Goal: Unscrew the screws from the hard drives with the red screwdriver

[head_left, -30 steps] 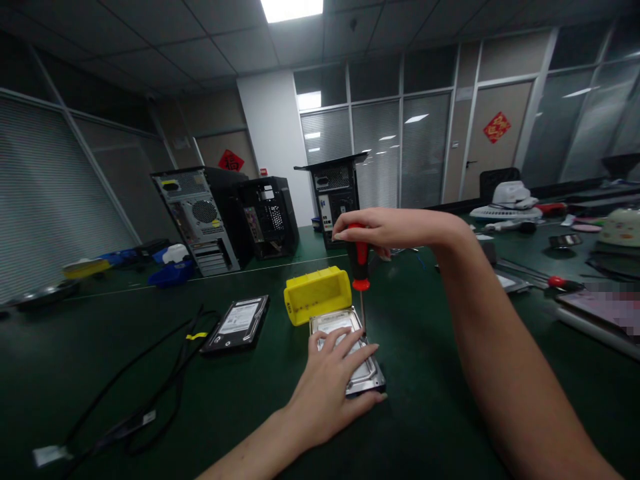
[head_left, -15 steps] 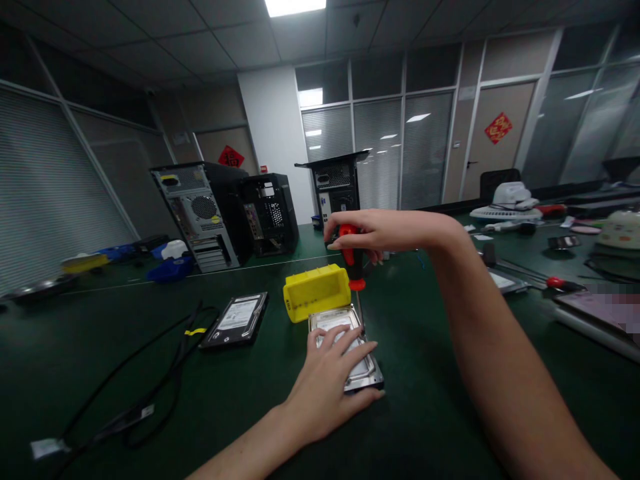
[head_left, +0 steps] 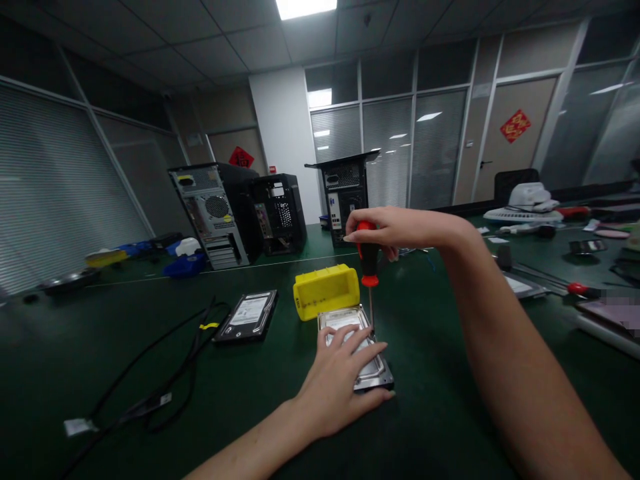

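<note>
My left hand (head_left: 336, 380) lies with spread fingers on a silver hard drive (head_left: 375, 377), pressing it against the green table (head_left: 240, 400). Above the drive, my right hand (head_left: 383, 233) is wrapped round the handle of a red and black screwdriver (head_left: 370, 267). The screwdriver stands almost upright, its tip at the drive's right edge, close to my left fingertips. Just behind the drive a yellow bin (head_left: 326, 293) lies tipped toward me, with small dark bits inside. A second hard drive (head_left: 249, 317) rests to the left.
Black cables (head_left: 187, 363) lie at the left. Computer cases (head_left: 215, 213) stand at the back, another (head_left: 345, 193) behind my right hand. On the right are another drive (head_left: 523, 287), a red-handled screwdriver (head_left: 583, 290) and a white device (head_left: 527, 203).
The whole view has shifted, so everything appears a little further right. Both hands keep their places on the drive and the screwdriver.
</note>
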`<control>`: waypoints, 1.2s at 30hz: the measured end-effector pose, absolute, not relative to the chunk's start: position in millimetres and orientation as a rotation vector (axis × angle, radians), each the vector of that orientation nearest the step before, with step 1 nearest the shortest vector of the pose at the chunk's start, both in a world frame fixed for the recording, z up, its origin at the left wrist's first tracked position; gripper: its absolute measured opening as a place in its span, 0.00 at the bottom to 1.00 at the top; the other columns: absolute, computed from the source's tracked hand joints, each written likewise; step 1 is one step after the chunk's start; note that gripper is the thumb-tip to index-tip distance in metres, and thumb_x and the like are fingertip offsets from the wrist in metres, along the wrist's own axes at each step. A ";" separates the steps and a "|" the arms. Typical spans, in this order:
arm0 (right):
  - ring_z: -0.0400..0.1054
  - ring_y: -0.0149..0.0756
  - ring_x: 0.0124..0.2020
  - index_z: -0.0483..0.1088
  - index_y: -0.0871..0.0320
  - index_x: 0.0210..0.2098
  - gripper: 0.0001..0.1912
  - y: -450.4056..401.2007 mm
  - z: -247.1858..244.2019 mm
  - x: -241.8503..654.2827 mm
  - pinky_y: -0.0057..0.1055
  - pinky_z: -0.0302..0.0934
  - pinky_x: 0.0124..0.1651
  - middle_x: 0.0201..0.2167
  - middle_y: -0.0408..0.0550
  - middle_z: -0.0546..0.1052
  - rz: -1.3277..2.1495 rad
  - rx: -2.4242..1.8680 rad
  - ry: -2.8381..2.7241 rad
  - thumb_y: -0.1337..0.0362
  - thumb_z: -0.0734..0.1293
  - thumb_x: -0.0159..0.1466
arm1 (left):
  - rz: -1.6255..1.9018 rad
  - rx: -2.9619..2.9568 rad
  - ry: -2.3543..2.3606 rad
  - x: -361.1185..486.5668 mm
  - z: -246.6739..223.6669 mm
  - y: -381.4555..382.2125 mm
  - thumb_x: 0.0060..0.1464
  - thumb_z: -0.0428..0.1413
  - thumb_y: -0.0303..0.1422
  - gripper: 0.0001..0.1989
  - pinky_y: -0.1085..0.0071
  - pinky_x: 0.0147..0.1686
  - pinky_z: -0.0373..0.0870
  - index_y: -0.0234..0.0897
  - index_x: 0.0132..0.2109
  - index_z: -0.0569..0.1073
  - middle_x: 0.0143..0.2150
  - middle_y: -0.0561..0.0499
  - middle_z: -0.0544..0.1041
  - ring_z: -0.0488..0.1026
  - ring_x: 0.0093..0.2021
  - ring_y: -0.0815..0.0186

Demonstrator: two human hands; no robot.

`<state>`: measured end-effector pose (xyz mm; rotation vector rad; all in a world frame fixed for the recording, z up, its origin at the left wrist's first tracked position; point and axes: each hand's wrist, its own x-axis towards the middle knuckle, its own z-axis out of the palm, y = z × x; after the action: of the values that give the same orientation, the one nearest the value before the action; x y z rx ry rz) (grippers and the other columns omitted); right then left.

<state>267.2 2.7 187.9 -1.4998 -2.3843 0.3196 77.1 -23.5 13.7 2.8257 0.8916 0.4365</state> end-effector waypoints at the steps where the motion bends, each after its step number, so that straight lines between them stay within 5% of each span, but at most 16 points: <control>1: 0.65 0.27 0.20 0.63 0.59 0.40 0.22 3.5 187.7 266.8 0.25 0.61 0.23 0.32 0.47 0.71 0.291 -1.509 -2.382 0.46 0.58 0.61 | 0.440 2.828 0.891 77.1 13.5 -23.3 0.53 0.53 0.51 0.29 0.42 0.57 0.46 0.52 0.60 0.60 0.64 0.51 0.60 0.54 0.62 0.51; 4: 0.65 0.30 0.20 0.64 0.60 0.36 0.27 3.5 187.5 267.4 0.27 0.60 0.22 0.26 0.47 0.70 0.257 -1.578 -2.328 0.41 0.55 0.60 | 0.448 2.834 0.890 77.4 13.2 -23.0 0.53 0.53 0.51 0.29 0.43 0.57 0.46 0.52 0.60 0.60 0.64 0.51 0.60 0.54 0.62 0.51; 11: 0.62 0.28 0.21 0.62 0.61 0.41 0.22 0.2 188.8 278.8 0.27 0.58 0.23 0.32 0.50 0.71 0.371 -1.594 -2.346 0.49 0.53 0.64 | 0.438 2.840 0.884 77.5 15.3 -24.7 0.53 0.53 0.50 0.29 0.42 0.57 0.47 0.51 0.60 0.60 0.64 0.51 0.60 0.54 0.62 0.51; 18: 0.62 0.30 0.18 0.67 0.60 0.36 0.29 3.5 188.1 275.6 0.28 0.58 0.21 0.23 0.47 0.69 0.309 -1.665 -2.302 0.39 0.57 0.57 | 0.436 2.836 0.884 77.0 14.0 -24.4 0.54 0.52 0.51 0.29 0.43 0.57 0.46 0.51 0.60 0.60 0.64 0.50 0.60 0.54 0.62 0.51; 26: 0.67 0.30 0.28 0.67 0.61 0.42 0.29 -2.3 189.2 265.9 0.28 0.63 0.31 0.37 0.51 0.74 0.492 -1.498 -2.279 0.42 0.54 0.61 | 0.453 2.847 0.871 76.5 13.2 -23.9 0.54 0.52 0.51 0.29 0.43 0.57 0.46 0.50 0.60 0.61 0.64 0.49 0.60 0.54 0.62 0.50; 36: 0.64 0.29 0.21 0.67 0.59 0.45 0.28 8.6 185.8 264.4 0.28 0.59 0.25 0.36 0.50 0.73 0.269 -1.584 -2.322 0.42 0.55 0.60 | 0.459 2.853 0.869 74.8 12.1 -24.8 0.54 0.51 0.52 0.29 0.44 0.57 0.47 0.49 0.60 0.61 0.64 0.48 0.60 0.54 0.62 0.50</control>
<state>264.4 8.6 185.8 -1.5841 -2.3223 0.2686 74.8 -24.8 12.1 2.8527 0.8687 0.4592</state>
